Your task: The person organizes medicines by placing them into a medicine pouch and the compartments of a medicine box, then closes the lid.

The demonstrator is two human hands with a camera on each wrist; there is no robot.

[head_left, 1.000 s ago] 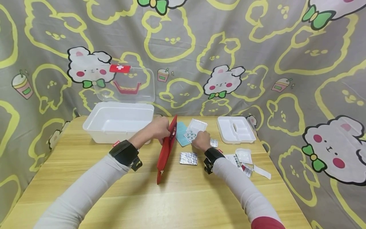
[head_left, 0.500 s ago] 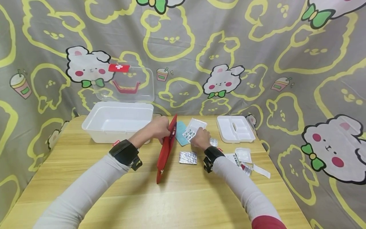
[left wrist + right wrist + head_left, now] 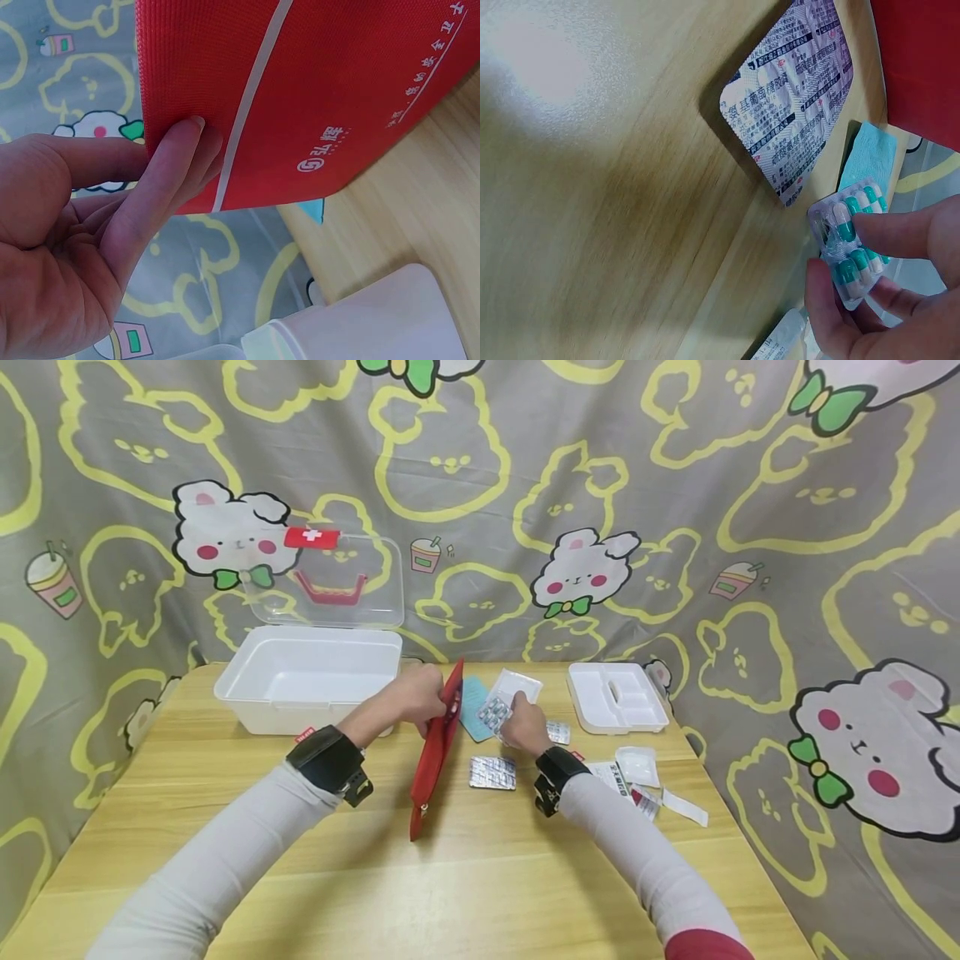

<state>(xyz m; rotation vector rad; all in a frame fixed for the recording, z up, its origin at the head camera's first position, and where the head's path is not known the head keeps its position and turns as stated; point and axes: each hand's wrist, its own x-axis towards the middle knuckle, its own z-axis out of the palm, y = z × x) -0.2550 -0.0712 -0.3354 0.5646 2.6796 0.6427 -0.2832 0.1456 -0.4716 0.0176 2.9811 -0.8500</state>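
The capsule blister pack [image 3: 844,244] has shifted slightly, pinched by the fingers [image 3: 826,304] of my right hand [image 3: 527,727] near the teal packet [image 3: 870,154] on the table [image 3: 480,893], so I judge it gripped, while my left hand [image 3: 417,695] pinches the red pouch [image 3: 300,90].

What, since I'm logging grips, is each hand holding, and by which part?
The left hand pinches the red pouch by its edge. The right hand pinches the capsule blister pack by one side, a digit over its capsule face.
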